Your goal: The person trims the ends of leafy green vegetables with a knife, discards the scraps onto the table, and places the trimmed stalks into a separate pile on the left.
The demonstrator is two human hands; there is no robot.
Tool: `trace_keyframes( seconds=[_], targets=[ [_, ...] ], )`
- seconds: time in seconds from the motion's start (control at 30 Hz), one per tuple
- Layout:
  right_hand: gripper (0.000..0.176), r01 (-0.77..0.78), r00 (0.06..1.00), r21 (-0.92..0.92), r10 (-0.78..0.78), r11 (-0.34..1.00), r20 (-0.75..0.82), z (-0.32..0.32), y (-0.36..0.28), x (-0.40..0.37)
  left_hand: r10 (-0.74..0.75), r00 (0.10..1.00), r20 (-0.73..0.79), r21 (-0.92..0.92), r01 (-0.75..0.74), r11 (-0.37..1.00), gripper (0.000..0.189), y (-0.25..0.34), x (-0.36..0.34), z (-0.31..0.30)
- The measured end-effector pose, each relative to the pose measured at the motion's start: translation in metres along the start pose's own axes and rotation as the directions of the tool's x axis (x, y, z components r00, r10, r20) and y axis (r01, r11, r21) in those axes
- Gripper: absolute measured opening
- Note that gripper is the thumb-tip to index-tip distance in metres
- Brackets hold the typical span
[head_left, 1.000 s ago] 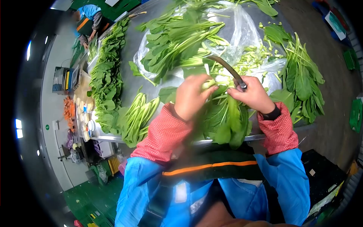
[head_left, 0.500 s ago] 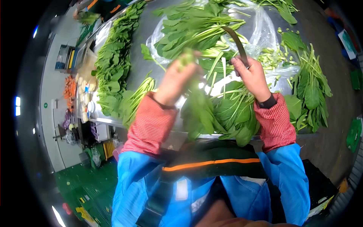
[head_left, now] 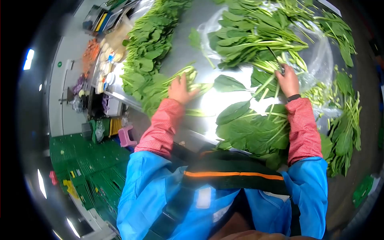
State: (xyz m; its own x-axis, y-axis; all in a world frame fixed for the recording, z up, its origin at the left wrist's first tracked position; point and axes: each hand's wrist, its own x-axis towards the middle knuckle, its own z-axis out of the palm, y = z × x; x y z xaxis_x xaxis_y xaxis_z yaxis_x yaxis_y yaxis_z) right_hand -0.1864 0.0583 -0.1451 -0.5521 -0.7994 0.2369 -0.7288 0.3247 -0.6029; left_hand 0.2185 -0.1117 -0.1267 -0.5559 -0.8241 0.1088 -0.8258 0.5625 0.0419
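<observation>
My left hand (head_left: 182,91) lies against the cut stems of a bunch of leafy greens (head_left: 158,94) at the left, thumb and fingers apart. Closed around a knife (head_left: 275,56) is my right hand (head_left: 289,82); the thin dark blade points up and left over stems. Below and between the hands, broad loose leaves (head_left: 256,130) are spread on the shiny metal table (head_left: 208,104). A larger heap of greens (head_left: 256,34) lies beyond the knife, partly on clear plastic (head_left: 326,52).
A long row of greens (head_left: 150,48) runs along the table's left side. Cut stem pieces (head_left: 320,96) and more greens (head_left: 346,132) are at the right. Left of the table stand a pink stool (head_left: 127,136) and green crates (head_left: 80,160).
My left hand has moved left and down with its greens to the bunch at the left, and its fingers have parted. My right hand still holds the knife. The view has shifted.
</observation>
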Motion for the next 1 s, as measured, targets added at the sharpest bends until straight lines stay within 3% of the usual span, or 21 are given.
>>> trace_keyframes(
  seconds=[0.03,0.07,0.13,0.23,0.33,0.47,0.53,0.67,0.73,0.87,0.93,1.0],
  targets=[
    [0.043,0.027,0.999,-0.099,-0.022,0.995,0.044,-0.002,0.0,0.003,0.008,0.998,-0.055,0.03,-0.006,1.0,0.089,0.01,-0.006,-0.006],
    [0.048,-0.075,0.985,-0.194,0.103,0.978,0.136,-0.004,-0.001,0.005,0.043,0.988,-0.148,0.024,-0.04,0.999,0.083,0.02,-0.01,-0.011],
    [0.054,-0.093,0.94,-0.36,0.201,0.928,0.276,-0.008,0.001,0.014,0.142,0.964,-0.224,-0.072,-0.162,0.984,0.076,0.042,-0.017,-0.032],
    [0.064,-0.012,0.904,-0.37,0.168,0.929,0.393,-0.013,0.012,0.017,0.254,0.945,-0.205,-0.287,-0.306,0.908,0.062,0.078,-0.027,-0.036],
    [0.06,-0.004,0.923,-0.253,0.101,0.967,0.372,-0.019,0.017,0.014,0.355,0.912,-0.207,-0.542,-0.409,0.734,0.036,0.113,-0.023,-0.036],
    [0.053,-0.074,0.903,-0.158,0.133,0.985,0.409,-0.031,0.014,0.005,0.413,0.877,-0.245,-0.609,-0.47,0.638,0.021,0.153,-0.002,-0.038],
    [0.044,0.04,0.961,-0.123,-0.004,0.992,0.277,-0.032,0.025,-0.015,0.432,0.843,-0.32,-0.621,-0.531,0.577,0.018,0.176,0.018,-0.035],
    [0.038,-0.192,0.921,-0.129,0.224,0.973,0.32,-0.068,0.035,-0.055,0.432,0.824,-0.366,-0.6,-0.564,0.567,0.015,0.206,0.054,-0.016],
    [0.035,-0.287,0.943,0.023,0.279,0.958,0.181,-0.084,0.053,-0.087,0.416,0.841,-0.344,-0.591,-0.539,0.6,0.015,0.221,0.068,-0.011],
    [0.033,-0.541,0.84,0.055,0.538,0.839,0.062,-0.107,0.086,-0.142,0.535,0.79,-0.299,-0.548,-0.602,0.581,0.023,0.253,0.095,0.012],
    [0.037,-0.447,0.892,-0.091,0.436,0.89,-0.122,-0.109,0.081,-0.16,0.614,0.734,-0.29,-0.383,-0.677,0.629,0.025,0.27,0.107,0.04],
    [0.042,-0.433,0.882,-0.14,0.386,0.89,-0.271,-0.113,0.059,-0.164,0.661,0.712,-0.239,-0.27,-0.702,0.659,0.028,0.283,0.115,0.057]
  ],
)
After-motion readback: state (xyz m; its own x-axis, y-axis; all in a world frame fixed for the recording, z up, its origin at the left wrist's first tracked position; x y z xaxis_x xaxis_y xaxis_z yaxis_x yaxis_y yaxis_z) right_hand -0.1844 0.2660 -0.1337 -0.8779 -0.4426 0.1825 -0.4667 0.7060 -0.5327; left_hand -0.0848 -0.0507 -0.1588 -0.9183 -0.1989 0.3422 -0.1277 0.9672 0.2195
